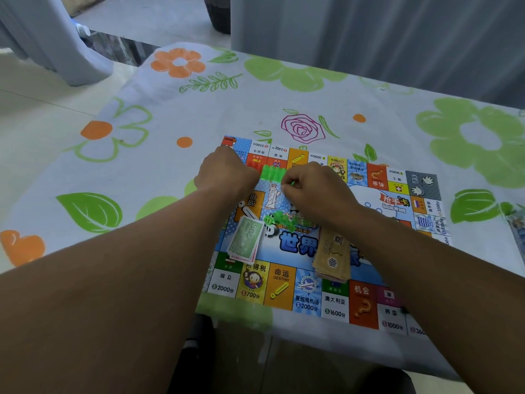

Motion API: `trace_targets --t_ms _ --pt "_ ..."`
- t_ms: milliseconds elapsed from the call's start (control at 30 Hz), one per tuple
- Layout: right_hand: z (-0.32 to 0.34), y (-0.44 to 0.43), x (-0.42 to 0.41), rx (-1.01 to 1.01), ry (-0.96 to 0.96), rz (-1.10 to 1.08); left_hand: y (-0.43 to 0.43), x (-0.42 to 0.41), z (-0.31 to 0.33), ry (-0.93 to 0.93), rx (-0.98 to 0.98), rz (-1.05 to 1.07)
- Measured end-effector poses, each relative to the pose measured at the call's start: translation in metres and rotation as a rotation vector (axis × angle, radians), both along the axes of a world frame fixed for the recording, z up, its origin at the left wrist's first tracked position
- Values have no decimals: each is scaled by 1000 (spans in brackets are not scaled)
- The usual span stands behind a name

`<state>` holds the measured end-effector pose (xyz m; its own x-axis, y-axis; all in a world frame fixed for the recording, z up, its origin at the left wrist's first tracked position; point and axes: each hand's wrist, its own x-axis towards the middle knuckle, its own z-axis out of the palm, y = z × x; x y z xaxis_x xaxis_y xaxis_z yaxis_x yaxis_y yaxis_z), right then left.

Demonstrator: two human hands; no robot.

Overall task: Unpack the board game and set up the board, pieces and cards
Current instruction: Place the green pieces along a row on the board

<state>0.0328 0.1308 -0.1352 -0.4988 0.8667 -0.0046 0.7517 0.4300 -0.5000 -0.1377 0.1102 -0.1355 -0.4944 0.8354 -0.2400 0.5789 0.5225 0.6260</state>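
The colourful game board (306,297) lies flat on the flowered tablecloth. Above its upper left part, my left hand (224,174) and my right hand (315,191) grip the two ends of a strip of joined green plastic houses (273,173). A loose cluster of green plastic pieces (272,218) rests on the board just below the hands. A stack of paper money with a green 500 note on top (245,238) lies at the board's left. A tan stack of cards (332,255) sits near the board's middle, partly under my right forearm.
The table (170,115) carries a cloth with green, orange and pink flowers. A grey curtain (369,38) hangs behind it, and another grey drape falls at the far left. A patterned object (518,226) peeks in at the right edge. The table's front edge runs just below the board.
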Motion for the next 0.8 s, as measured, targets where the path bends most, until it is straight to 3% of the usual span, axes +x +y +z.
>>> trace_targets --t_ms 300,467,633,800 --pt "14 10 11 -12 80 -63 0 0 1 1 -5 10" --pt "30 13 33 -261 115 -23 0 0 1 0 -4 18" --pt "35 11 42 -416 -27 156 0 0 1 5 -2 13" --pt "33 6 37 -424 -172 220 2 -1 -1 15 -7 13"
